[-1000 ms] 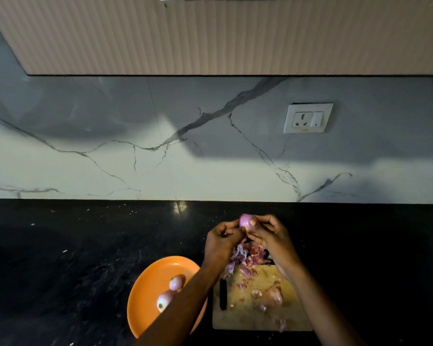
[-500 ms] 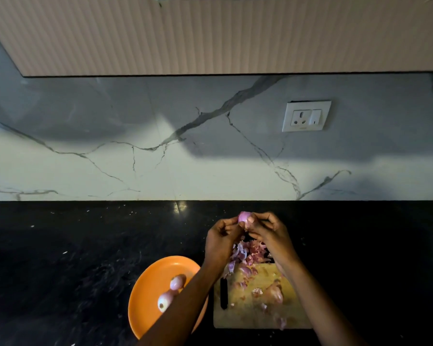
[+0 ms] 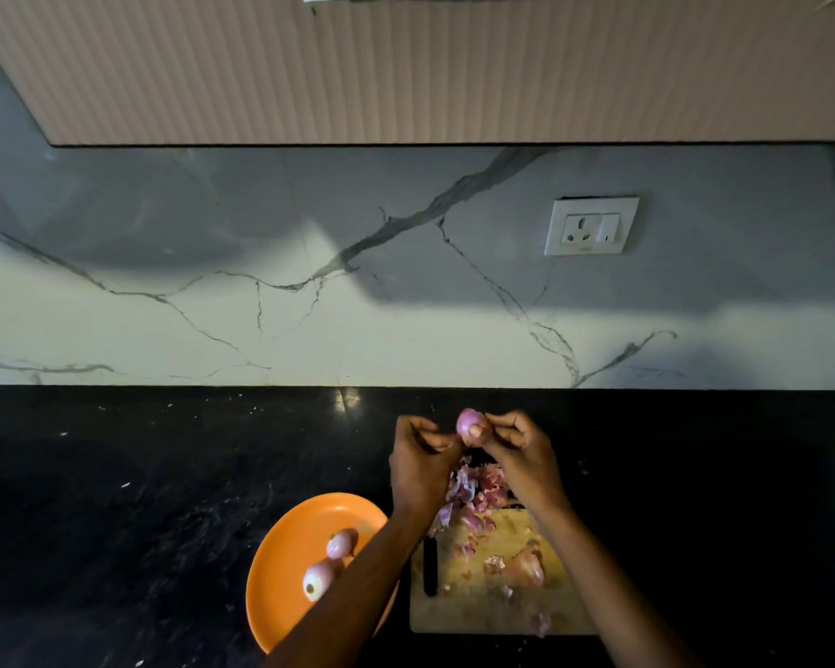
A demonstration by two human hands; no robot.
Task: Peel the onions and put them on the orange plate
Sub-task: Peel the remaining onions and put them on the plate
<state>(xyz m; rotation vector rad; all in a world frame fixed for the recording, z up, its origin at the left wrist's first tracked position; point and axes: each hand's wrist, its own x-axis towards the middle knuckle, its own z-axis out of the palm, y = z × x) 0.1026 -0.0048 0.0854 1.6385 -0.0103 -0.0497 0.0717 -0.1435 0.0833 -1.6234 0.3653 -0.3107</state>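
My right hand point(image 3: 521, 450) pinches a small purple onion point(image 3: 468, 423) above the far end of the wooden cutting board point(image 3: 483, 612). My left hand point(image 3: 420, 467) is just left of it, fingers curled, with its fingertips at the onion's lower left edge. The orange plate point(image 3: 280, 556) lies left of the board and holds two peeled onions point(image 3: 341, 543) point(image 3: 317, 581); my left forearm crosses its right side. An unpeeled onion point(image 3: 527, 568) lies on the board.
A heap of purple onion skins point(image 3: 478, 491) covers the board's far end. A black knife handle point(image 3: 430, 566) lies along the board's left edge. The black counter point(image 3: 141, 499) meets a marble wall with a socket point(image 3: 591, 225).
My left hand has slid a little to the left along the onion, and more of the onion shows between the two hands. The plate and board have not moved.
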